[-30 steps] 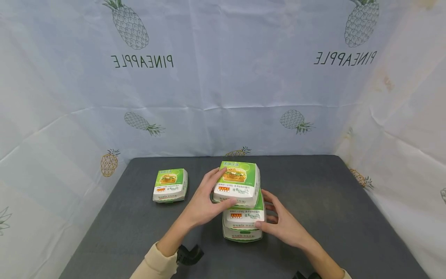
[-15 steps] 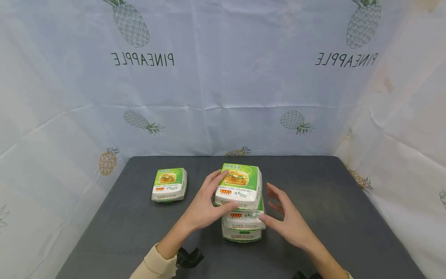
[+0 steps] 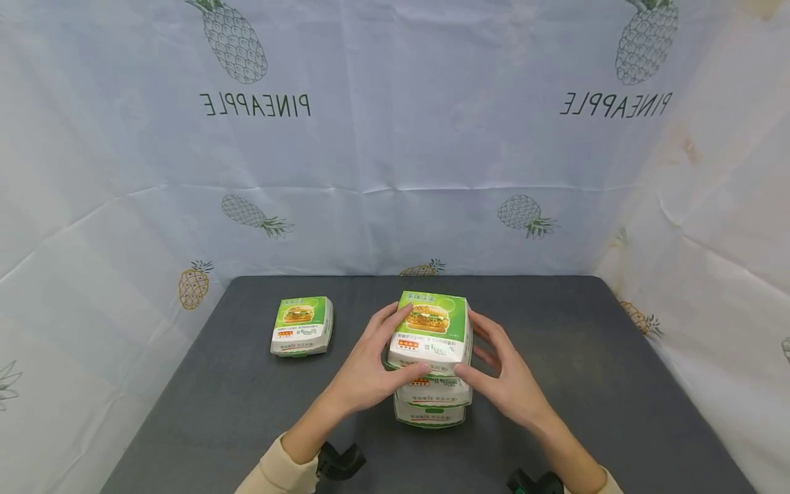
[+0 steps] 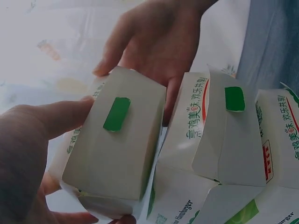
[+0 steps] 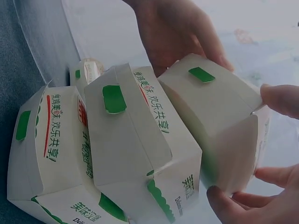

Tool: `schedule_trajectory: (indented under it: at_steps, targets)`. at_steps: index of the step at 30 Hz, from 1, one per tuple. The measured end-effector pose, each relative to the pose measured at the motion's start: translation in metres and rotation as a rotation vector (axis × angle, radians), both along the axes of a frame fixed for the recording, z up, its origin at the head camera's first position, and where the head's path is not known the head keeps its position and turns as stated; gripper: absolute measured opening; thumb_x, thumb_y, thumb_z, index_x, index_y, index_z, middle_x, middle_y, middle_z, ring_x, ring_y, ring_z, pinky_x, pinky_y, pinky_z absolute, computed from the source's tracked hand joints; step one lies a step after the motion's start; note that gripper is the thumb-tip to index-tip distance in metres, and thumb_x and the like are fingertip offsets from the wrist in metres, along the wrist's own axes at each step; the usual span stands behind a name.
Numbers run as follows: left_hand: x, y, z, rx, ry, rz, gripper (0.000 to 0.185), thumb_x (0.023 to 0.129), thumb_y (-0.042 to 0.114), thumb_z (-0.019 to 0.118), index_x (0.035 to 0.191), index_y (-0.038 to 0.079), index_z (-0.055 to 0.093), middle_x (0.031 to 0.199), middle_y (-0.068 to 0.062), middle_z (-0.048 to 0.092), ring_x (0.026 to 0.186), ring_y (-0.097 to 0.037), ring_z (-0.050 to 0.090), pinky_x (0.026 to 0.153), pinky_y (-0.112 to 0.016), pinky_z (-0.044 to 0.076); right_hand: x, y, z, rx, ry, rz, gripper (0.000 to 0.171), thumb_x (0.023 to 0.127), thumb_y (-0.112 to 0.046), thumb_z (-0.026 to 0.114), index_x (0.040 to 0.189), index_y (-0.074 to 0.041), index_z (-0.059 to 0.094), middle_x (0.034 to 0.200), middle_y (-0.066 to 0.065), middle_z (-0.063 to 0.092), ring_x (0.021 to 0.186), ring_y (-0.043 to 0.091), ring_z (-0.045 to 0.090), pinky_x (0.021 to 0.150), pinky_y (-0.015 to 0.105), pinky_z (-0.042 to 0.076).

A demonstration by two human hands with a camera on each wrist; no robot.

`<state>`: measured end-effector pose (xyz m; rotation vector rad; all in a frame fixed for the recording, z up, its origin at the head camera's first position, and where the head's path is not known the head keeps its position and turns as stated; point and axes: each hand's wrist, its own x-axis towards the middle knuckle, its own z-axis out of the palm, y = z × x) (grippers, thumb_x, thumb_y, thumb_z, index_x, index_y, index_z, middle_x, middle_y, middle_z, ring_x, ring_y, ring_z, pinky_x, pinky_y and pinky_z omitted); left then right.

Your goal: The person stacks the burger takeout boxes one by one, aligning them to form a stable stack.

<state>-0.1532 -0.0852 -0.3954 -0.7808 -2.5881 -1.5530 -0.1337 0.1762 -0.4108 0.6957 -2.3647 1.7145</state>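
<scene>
Head view, left to right: a single burger box [image 3: 302, 326] lies on the dark worktop [image 3: 586, 357], well apart to the left of your hands and not yet on the pile. Your left hand [image 3: 367, 362] curls round the left side of the top burger box [image 3: 431, 329], thumb pressed on its front edge. That box sits on the stack of two burger boxes [image 3: 433, 401] just in front of you, and looks a little tilted rather than squared up. Your right hand [image 3: 507, 377] grips the same box from the right, fingers bent round its side.

I judge three boxes stacked, the top one not yet aligned and let go, and the lone box left to add. Nothing stands between your hands and that box. Pineapple-print cloth [image 3: 395, 137] hangs behind and to both sides.
</scene>
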Motion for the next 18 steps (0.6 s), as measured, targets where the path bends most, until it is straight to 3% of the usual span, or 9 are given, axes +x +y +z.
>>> schedule_trajectory:
  at_steps: [8,18]
  targets:
    - [0.000,-0.005,-0.006,0.101,0.038,-0.033,0.073,0.091,0.027,0.078,0.156,0.026,0.043,0.163,-0.001,0.029,0.142,-0.022,0.038,0.104,-0.045,0.047,-0.007,0.007,-0.003,-0.090,0.009,0.104,0.073,0.097,0.002,0.062,0.161,-0.012,0.029,0.160,0.012,0.030,0.142,0.008,0.037,0.106,0.019,0.041]
    - [0.003,-0.010,-0.010,0.159,0.089,-0.073,0.066,0.094,0.019,0.075,0.153,0.019,0.047,0.160,-0.004,0.034,0.134,-0.024,0.048,0.102,-0.040,0.050,-0.006,0.011,-0.006,-0.121,0.006,0.138,0.069,0.098,0.005,0.058,0.160,-0.003,0.028,0.159,0.019,0.030,0.141,0.007,0.038,0.105,0.019,0.043]
